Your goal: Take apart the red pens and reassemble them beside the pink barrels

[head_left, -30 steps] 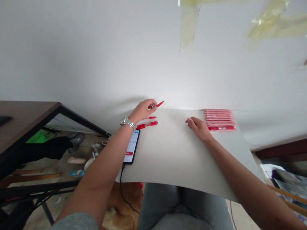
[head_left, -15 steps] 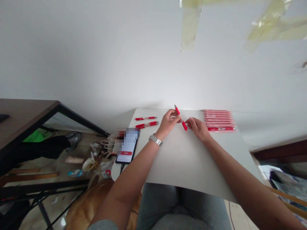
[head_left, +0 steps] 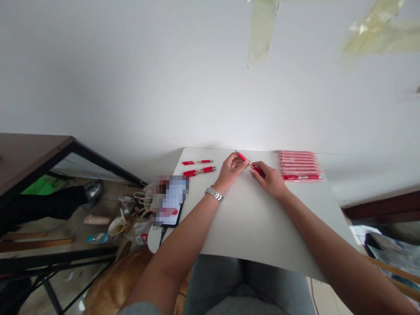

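A red pen (head_left: 242, 156) with a clear middle section is held between my two hands above the white table (head_left: 249, 218). My left hand (head_left: 233, 167) pinches it near its upper-left part, the tip end poking out past the fingers. Round the other end, my right hand (head_left: 267, 178) has its fingers closed, covering part of the barrel. To the left lie several more red pens (head_left: 197, 162), side by side on the tabletop. Right of my right hand is a row of pink-wrapped pens (head_left: 298, 162), with one red pen (head_left: 302, 177) along its front edge.
A phone (head_left: 170, 201), partly blurred out, rests at the table's left edge with a cable plugged in. The wall (head_left: 210, 87) rises directly behind the table. On the floor at left are a cup (head_left: 117, 226), a bottle (head_left: 97, 238) and a brown-furred animal (head_left: 111, 280).
My right hand has closed on the pen's right end, which was free before. The pen has tilted to lie flatter. My left hand keeps its pinch.
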Tool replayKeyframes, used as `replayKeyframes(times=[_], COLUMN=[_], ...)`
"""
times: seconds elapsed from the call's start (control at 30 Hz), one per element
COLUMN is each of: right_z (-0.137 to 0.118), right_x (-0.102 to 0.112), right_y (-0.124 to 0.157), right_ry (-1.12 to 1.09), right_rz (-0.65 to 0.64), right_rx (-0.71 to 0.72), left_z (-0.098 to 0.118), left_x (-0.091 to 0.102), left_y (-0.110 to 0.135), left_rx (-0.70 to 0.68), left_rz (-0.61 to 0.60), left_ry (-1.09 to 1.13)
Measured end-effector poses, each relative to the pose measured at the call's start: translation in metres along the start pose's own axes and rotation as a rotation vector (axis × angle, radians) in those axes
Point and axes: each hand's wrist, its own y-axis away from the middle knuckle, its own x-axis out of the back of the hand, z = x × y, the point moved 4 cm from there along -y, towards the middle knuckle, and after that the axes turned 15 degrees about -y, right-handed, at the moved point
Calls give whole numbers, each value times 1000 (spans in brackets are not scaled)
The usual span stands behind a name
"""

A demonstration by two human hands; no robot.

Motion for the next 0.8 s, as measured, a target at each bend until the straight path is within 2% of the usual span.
replayKeyframes(times=[0.17,0.37,0.53,0.8], right_z=[0,0,-1,-10], right_x=[0,1,1,0], right_y=[0,0,2,6], right_ry=[-24,-64,-73,19], right_rz=[-8,-25,-13,-18], right_rx=[2,8,-17,-20], left_z=[6,0,-3,5], left_x=[-1,7,8,5], left_y=[3,1,0,4], left_rx=[16,76,75,46], left_rz=[-55,47,63,-34], left_ry=[-52,31,60,-34])
